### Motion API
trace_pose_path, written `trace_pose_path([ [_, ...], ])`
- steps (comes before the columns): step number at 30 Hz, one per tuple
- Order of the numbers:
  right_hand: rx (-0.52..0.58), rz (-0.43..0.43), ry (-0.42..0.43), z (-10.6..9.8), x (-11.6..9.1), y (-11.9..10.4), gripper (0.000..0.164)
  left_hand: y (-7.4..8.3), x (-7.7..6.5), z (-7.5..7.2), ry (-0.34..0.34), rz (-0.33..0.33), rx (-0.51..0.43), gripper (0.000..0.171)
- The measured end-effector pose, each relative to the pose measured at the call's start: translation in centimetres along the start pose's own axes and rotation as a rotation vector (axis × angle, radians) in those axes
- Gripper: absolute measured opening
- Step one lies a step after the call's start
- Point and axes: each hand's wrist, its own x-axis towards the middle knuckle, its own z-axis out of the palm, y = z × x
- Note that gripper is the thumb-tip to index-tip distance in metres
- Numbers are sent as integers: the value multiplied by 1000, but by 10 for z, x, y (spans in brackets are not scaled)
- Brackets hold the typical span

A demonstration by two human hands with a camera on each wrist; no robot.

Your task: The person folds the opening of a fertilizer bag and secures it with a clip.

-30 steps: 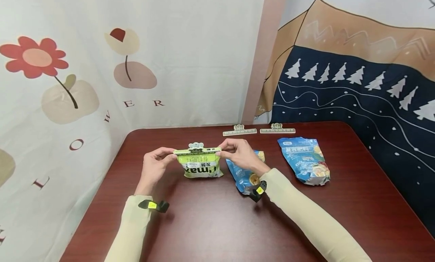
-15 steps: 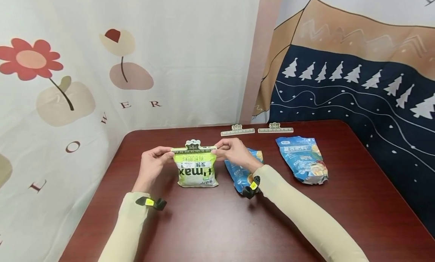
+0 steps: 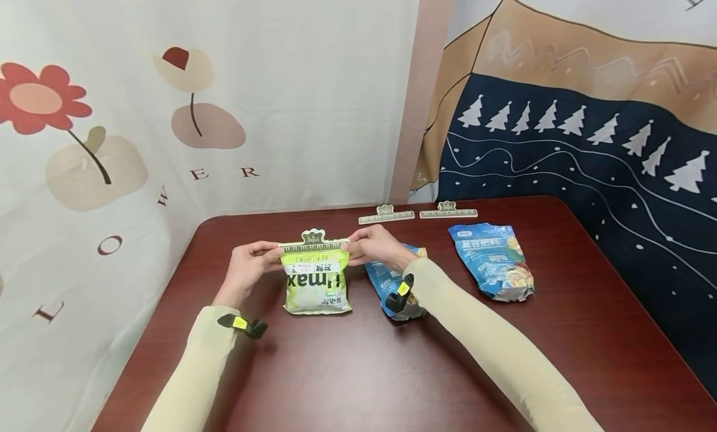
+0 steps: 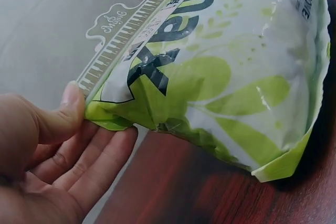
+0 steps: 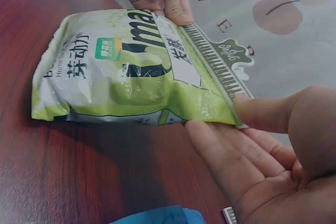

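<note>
Right hand (image 3: 376, 248), its forearm partly hiding one blue pouch (image 3: 382, 284), had another blue pouch (image 3: 488, 262) well to its right and two loose piano-key clips (image 3: 386, 217) beyond. It and the left hand (image 3: 244, 269) pinched the ends of the piano-key clip (image 3: 313, 246) atop the green-and-white Umax bag (image 3: 316, 290) between them; dark red tabletop (image 3: 336, 370) stretched before it, the far edge just behind the loose clips.

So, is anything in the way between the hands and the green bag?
Nothing visible: the left hand and right hand pinch the ends of the clip across the top of the green bag.
</note>
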Motion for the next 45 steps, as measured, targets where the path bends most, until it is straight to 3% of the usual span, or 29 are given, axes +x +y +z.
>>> trace_pose_path([
  [11,24,172,-9,5,22,3,36,-6,14,-4,-58,-110,80,41],
  [18,35,229,5,8,30,4,28,-10,24,-4,-90,-152,144,37],
  [28,-72,279,42,6,37,4,24,-10,36,3,-149,-183,225,38],
  [33,-117,270,57,7,36,3,25,-11,38,4,-164,-203,243,36],
  [38,-193,246,16,6,33,2,27,-9,35,5,-171,-197,300,34],
  [41,-220,224,-4,5,31,0,31,-5,31,6,-151,-178,339,34],
  [45,-259,167,9,1,27,-4,41,2,26,7,-75,-138,376,36],
])
